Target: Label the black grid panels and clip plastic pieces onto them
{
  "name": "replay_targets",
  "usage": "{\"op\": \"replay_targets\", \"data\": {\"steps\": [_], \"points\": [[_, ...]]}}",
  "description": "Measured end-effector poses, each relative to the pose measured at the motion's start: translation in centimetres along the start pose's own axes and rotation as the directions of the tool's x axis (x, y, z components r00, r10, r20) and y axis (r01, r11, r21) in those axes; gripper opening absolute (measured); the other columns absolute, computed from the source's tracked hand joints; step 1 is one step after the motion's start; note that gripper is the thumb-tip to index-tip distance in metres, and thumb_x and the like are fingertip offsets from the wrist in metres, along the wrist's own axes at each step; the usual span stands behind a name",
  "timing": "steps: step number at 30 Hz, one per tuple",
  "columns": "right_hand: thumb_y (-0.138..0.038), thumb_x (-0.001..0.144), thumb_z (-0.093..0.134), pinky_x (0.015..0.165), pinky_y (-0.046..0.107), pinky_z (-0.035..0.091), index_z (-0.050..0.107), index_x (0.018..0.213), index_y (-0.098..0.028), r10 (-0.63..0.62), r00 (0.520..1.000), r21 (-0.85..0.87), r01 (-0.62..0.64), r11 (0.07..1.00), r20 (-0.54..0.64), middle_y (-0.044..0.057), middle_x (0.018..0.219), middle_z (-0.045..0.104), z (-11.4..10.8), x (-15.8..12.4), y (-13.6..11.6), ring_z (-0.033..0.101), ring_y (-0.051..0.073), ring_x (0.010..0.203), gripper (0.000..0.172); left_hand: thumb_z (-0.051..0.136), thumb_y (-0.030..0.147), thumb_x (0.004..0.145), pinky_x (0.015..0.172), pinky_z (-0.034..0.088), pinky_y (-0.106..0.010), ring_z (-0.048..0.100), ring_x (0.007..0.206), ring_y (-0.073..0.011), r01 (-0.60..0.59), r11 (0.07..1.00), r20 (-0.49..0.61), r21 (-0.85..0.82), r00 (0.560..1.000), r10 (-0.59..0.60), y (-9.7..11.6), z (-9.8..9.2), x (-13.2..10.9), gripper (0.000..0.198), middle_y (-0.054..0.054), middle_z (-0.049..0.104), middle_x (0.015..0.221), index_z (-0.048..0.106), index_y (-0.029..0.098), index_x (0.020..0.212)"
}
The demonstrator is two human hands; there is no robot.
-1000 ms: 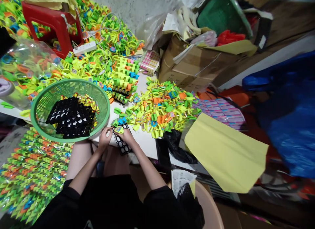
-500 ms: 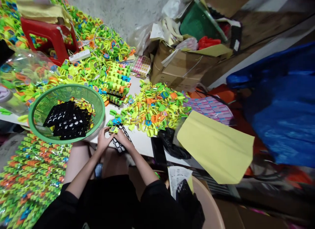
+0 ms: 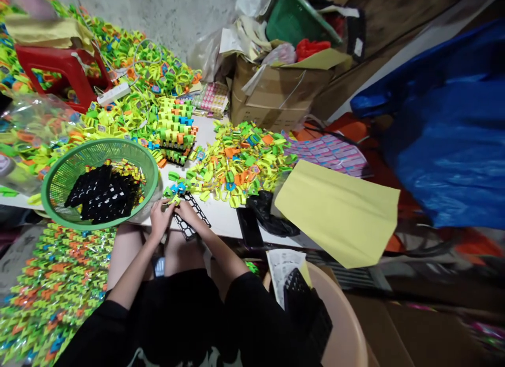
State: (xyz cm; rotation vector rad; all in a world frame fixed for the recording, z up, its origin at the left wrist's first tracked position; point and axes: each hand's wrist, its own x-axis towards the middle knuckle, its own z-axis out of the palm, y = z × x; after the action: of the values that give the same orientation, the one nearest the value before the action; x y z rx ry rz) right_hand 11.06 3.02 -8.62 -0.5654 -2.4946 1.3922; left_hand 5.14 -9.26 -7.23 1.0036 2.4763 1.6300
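My left hand is closed, pinching a small yellow-green plastic toy watch at the table's front edge. Right beside it, my right hand has its fingers drawn together on the same piece; fine finger detail is too small to see. Under and beside my right hand lies a black rack with rows of holes. A few blue and green pieces sit just beyond the fingers. A loose heap of yellow, green and orange pieces spreads behind the rack.
A green basket with black racks and small yellow-red parts stands left. Filled racks are stacked behind. Rightward are a dark phone, a black bag, yellow card and a cardboard box. A tub stands below.
The view has shifted, so most things appear further left and slightly higher. The toy watch between my hands has tilted and shows less of its face. My hands remain together by the rack.
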Motion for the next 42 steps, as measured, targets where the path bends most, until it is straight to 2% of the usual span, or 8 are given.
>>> {"op": "replay_targets", "data": {"steps": [4,10,15,24,29,33,38,42], "points": [[-0.012,0.086,0.056,0.088,0.030,0.049,0.069,0.106,-0.018,-0.023,0.999,-0.108,0.028,0.994,0.049,0.007,0.104,0.072,-2.5,-0.7,-0.3,0.066,0.020,0.095,0.024,0.061,0.044,0.086,0.093,0.046,-0.037,0.060,0.100,-0.0230,0.052,0.998,-0.008,-0.044,0.999,-0.052,0.4,0.2,-0.1,0.028,-0.007,0.068,0.099,0.066,0.020,0.099],[0.001,0.086,0.041,0.093,0.036,0.045,0.064,0.113,-0.011,0.091,0.968,-0.561,-0.210,0.801,-0.233,0.019,0.121,0.061,-9.6,-0.2,1.1,0.056,0.026,0.113,0.037,0.065,0.042,0.082,0.092,0.047,-0.035,0.061,0.103,-0.0214,0.068,0.993,0.041,-0.099,0.997,-0.064,-0.9,1.0,-0.7,0.039,-0.009,0.065,0.111,0.058,0.020,0.112],[0.008,0.078,0.039,0.088,0.035,0.045,0.063,0.111,-0.009,0.102,0.986,-0.724,-0.166,0.670,-0.132,0.021,0.116,0.061,-11.7,0.4,2.1,0.055,0.027,0.108,0.044,0.068,0.038,0.079,0.093,0.047,-0.039,0.062,0.101,-0.0235,0.033,0.999,0.155,-0.027,0.987,-0.029,-3.0,1.6,-0.9,0.041,-0.010,0.066,0.109,0.058,0.019,0.115],[-0.014,0.082,0.051,0.079,0.036,0.045,0.061,0.101,-0.014,0.084,0.972,-0.544,-0.194,0.816,-0.220,0.016,0.102,0.064,-14.9,-3.3,3.0,0.059,0.026,0.090,0.021,0.061,0.038,0.084,0.086,0.051,-0.034,0.065,0.094,-0.0221,0.074,0.993,0.222,-0.089,0.974,-0.053,-5.2,1.7,-0.3,0.024,-0.007,0.071,0.100,0.068,0.020,0.096],[-0.030,0.080,0.054,0.063,0.029,0.047,0.053,0.085,-0.019,0.186,0.955,-0.020,-0.196,0.980,-0.232,0.000,0.068,0.060,-12.6,-5.2,2.7,0.057,0.017,0.063,0.012,0.060,0.039,0.085,0.088,0.051,-0.035,0.066,0.096,-0.0216,0.038,0.994,0.230,-0.104,0.973,-0.013,-5.8,1.8,-0.6,0.024,-0.007,0.071,0.101,0.069,0.020,0.098],[-0.045,0.076,0.061,0.059,0.026,0.049,0.055,0.089,-0.019,0.248,0.953,0.381,-0.168,0.909,-0.172,-0.003,0.067,0.059,-8.6,-5.7,2.4,0.059,0.014,0.061,0.030,0.060,0.037,0.086,0.087,0.051,-0.033,0.065,0.098,-0.0213,0.029,0.995,0.225,-0.099,0.974,-0.006,-6.0,2.0,-0.7,0.023,-0.006,0.070,0.103,0.069,0.021,0.100],[-0.051,0.069,0.069,0.057,0.028,0.050,0.065,0.088,-0.015,0.284,0.952,0.418,-0.214,0.883,-0.113,0.002,0.070,0.067,-6.1,-5.3,2.5,0.059,0.015,0.056,0.041,0.061,0.035,0.086,0.088,0.050,-0.032,0.065,0.097,-0.0205,0.025,0.997,0.225,-0.075,0.974,-0.008,-5.8,1.9,-0.9,0.021,-0.006,0.071,0.102,0.069,0.021,0.100],[-0.052,0.068,0.070,0.067,0.032,0.056,0.070,0.092,-0.016,0.263,0.955,0.422,-0.184,0.888,-0.138,0.007,0.090,0.074,-5.0,-4.5,2.1,0.068,0.019,0.069,0.043,0.061,0.033,0.086,0.086,0.049,-0.031,0.065,0.095,-0.0200,0.010,0.999,0.214,-0.048,0.977,0.001,-5.7,1.8,-1.0,0.020,-0.006,0.071,0.101,0.069,0.021,0.099]]}}
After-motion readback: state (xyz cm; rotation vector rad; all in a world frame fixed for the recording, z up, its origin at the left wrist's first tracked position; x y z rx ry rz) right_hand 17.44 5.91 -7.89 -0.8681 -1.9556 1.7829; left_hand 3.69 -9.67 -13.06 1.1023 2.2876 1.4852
